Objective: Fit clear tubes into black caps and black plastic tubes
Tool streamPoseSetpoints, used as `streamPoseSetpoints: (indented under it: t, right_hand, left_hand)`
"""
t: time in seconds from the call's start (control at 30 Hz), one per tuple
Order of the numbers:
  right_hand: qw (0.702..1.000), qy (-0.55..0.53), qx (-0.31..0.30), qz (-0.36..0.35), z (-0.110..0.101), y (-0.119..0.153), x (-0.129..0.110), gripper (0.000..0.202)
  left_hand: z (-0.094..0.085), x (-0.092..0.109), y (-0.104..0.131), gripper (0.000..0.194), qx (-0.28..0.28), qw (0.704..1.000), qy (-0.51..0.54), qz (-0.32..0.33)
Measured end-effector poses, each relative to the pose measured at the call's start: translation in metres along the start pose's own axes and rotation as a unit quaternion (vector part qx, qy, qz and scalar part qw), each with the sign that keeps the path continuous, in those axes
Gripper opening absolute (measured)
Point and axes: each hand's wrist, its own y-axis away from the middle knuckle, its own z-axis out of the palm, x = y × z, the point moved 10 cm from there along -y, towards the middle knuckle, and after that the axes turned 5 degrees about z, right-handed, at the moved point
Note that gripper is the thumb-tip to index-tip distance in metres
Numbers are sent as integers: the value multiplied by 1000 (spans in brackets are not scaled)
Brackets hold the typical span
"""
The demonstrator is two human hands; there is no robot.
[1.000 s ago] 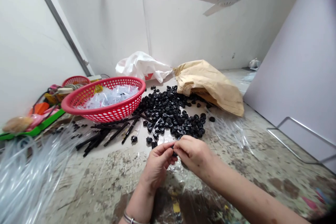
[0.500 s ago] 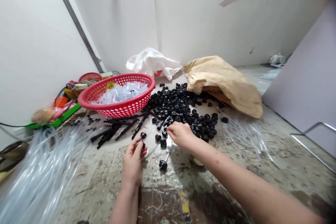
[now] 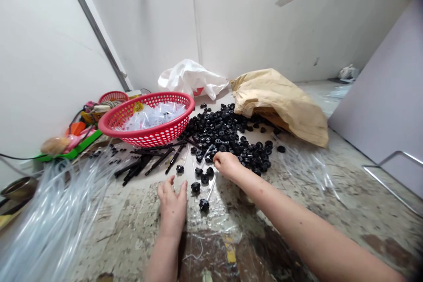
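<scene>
My left hand [image 3: 172, 206] is held over the worktop with its fingers apart and nothing in them. Just beyond its fingertips lies a small black ribbed plastic cap [image 3: 180, 168], and to its right sits another black cap [image 3: 195, 187]. My right hand [image 3: 226, 165] has its fingertips pinched together at the near edge of a heap of black caps [image 3: 221, 134]; what they hold, if anything, is hidden. A thin clear tube [image 3: 212, 188] slants below it toward a black cap [image 3: 204, 205] lying nearest me.
A red perforated basket [image 3: 148, 134] of clear plastic pieces stands behind black rods [image 3: 142, 167]. Long clear tubes [image 3: 56, 216] cover the left side; more tubes [image 3: 313, 169] lie right. A brown paper bag [image 3: 280, 101] and white bag [image 3: 191, 79] are behind. Fan blades hang above.
My left hand has let go of a small black cap and opened, drawing slightly toward me. A cap now lies to its right. My right hand has shifted slightly right, still pinched.
</scene>
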Motion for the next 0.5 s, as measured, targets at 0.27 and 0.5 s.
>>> streamPoseSetpoints:
  t: [0.27, 0.5]
  right_hand:
    - [999, 2, -6, -36, 14, 5, -26, 25]
    - [999, -33, 2, -44, -1, 12, -30, 19]
  left_hand:
    - [-2, 27, -3, 37, 4, 996, 58, 62]
    - [27, 51, -14, 46, -78, 979, 190, 22]
